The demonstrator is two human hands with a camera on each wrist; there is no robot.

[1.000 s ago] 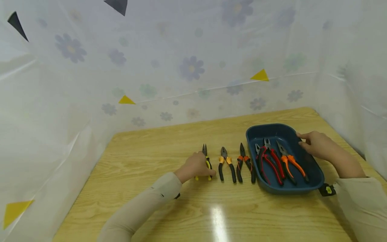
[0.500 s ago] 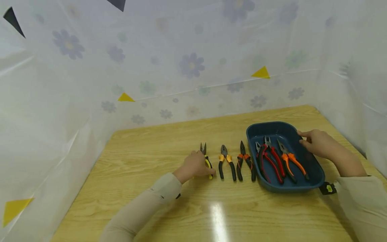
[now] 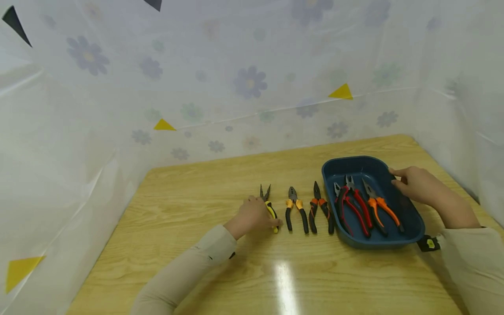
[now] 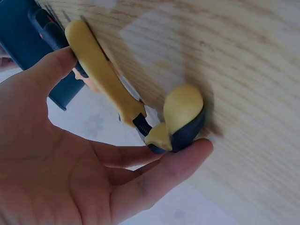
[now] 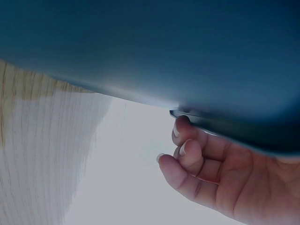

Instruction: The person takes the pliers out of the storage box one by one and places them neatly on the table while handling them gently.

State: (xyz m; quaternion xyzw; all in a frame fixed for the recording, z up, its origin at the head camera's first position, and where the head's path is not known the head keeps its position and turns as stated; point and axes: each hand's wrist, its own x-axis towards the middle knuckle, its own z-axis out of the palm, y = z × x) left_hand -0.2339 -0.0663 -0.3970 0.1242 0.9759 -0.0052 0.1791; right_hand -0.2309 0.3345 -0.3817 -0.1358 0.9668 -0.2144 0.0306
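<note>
My left hand (image 3: 252, 214) holds a pair of yellow-and-black long-nose pliers (image 3: 272, 211) on the table, their tips pointing away from me and spread apart. In the left wrist view the thumb presses one yellow handle (image 4: 93, 68) while the fingers curl against the other handle (image 4: 184, 112). At the right, my right hand (image 3: 419, 186) grips the rim of a dark blue tray (image 3: 379, 244). The right wrist view shows curled fingers (image 5: 190, 157) under the tray's edge; the thumb is out of sight there. Inside the tray lie several pliers, including orange-handled ones (image 3: 381, 203) and red-handled ones (image 3: 362, 208).
Between the left hand and the tray lie yellow-orange and black combination pliers (image 3: 292, 199) and orange-and-black long-nose pliers (image 3: 317, 203), side by side. The latter almost touch the tray. A flowered plastic sheet (image 3: 220, 87) surrounds the wooden table (image 3: 189, 192).
The tips of the pliers in my left hand have spread wider apart. My right hand stays on the tray rim. The head view has tilted slightly.
</note>
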